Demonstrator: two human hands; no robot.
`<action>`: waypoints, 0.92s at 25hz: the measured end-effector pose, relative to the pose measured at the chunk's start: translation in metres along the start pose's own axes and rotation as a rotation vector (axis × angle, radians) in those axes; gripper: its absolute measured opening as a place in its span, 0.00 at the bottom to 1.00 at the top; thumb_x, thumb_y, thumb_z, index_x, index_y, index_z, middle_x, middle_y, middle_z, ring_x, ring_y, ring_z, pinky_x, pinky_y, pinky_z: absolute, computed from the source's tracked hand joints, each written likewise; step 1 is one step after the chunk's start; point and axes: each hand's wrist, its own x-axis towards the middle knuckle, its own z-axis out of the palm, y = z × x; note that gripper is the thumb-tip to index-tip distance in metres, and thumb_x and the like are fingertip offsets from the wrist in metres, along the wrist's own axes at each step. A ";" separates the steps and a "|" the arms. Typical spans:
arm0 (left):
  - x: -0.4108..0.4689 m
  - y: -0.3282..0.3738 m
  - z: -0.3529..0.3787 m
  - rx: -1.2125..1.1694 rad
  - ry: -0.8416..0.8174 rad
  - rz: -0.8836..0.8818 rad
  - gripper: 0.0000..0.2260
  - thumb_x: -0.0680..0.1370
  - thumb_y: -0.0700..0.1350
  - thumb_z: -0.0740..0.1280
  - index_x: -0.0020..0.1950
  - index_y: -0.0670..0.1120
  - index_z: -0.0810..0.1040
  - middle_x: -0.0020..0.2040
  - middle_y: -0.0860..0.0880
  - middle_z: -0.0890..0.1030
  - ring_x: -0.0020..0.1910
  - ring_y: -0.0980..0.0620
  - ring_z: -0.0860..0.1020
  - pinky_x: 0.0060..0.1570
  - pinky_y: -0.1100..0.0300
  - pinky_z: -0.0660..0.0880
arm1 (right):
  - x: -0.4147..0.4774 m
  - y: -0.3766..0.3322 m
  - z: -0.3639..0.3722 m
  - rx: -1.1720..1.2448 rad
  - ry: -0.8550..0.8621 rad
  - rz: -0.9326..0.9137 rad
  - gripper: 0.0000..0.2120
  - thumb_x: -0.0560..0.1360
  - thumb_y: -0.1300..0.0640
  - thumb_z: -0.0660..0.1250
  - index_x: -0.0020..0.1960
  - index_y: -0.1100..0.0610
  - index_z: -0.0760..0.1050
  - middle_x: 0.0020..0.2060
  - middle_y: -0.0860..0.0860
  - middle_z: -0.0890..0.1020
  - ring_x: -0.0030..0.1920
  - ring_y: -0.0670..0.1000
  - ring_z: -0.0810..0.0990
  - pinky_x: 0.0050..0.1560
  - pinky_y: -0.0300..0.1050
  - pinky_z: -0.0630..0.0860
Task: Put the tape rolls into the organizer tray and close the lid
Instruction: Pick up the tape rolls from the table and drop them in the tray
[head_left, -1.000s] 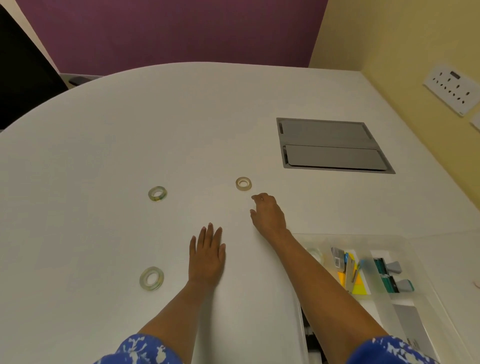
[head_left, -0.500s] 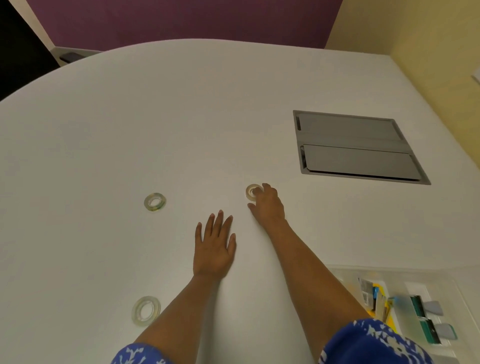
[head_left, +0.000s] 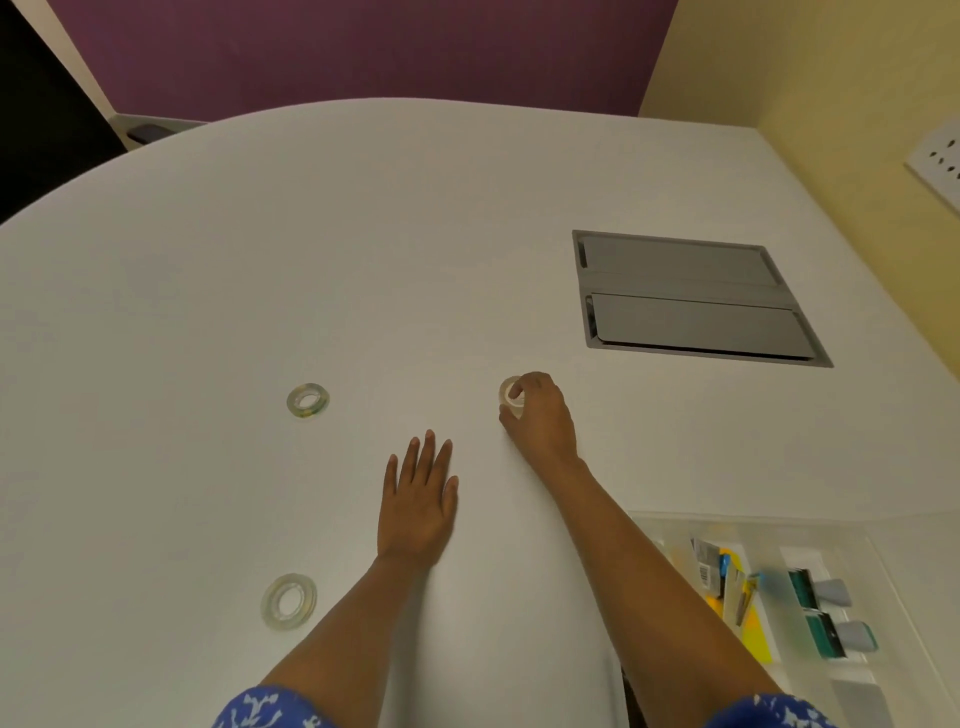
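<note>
**Right hand closes on the middle tape roll**

The right hand (head_left: 540, 415) has its grip closed around a small tape roll (head_left: 510, 391) on the white table (head_left: 311, 260). The left hand (head_left: 418, 501) lies flat and open on the table, holding nothing. Two more tape rolls lie apart: one far left (head_left: 308, 400), one near left (head_left: 289, 601). The clear organizer tray (head_left: 878, 561) stands open at the near right, well apart from the rolls.
</note>
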 end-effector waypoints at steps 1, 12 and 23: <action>-0.008 0.000 0.000 -0.004 -0.004 -0.002 0.24 0.83 0.53 0.44 0.77 0.53 0.40 0.80 0.53 0.42 0.77 0.55 0.38 0.76 0.53 0.36 | -0.009 0.001 -0.006 0.043 0.033 -0.005 0.16 0.74 0.60 0.70 0.60 0.62 0.73 0.61 0.55 0.76 0.60 0.55 0.76 0.53 0.41 0.74; -0.086 0.016 -0.008 -0.058 -0.076 -0.035 0.24 0.84 0.51 0.46 0.78 0.50 0.42 0.80 0.49 0.41 0.79 0.51 0.40 0.77 0.51 0.38 | -0.119 0.046 -0.064 0.038 0.058 0.089 0.27 0.73 0.63 0.69 0.70 0.59 0.67 0.67 0.56 0.70 0.65 0.56 0.72 0.59 0.46 0.74; -0.110 0.018 -0.013 -0.049 -0.158 -0.036 0.24 0.84 0.51 0.46 0.79 0.49 0.43 0.80 0.48 0.41 0.79 0.50 0.41 0.78 0.51 0.40 | -0.169 0.082 -0.063 -0.167 -0.107 0.223 0.25 0.74 0.65 0.66 0.70 0.60 0.66 0.66 0.59 0.68 0.64 0.58 0.71 0.55 0.49 0.76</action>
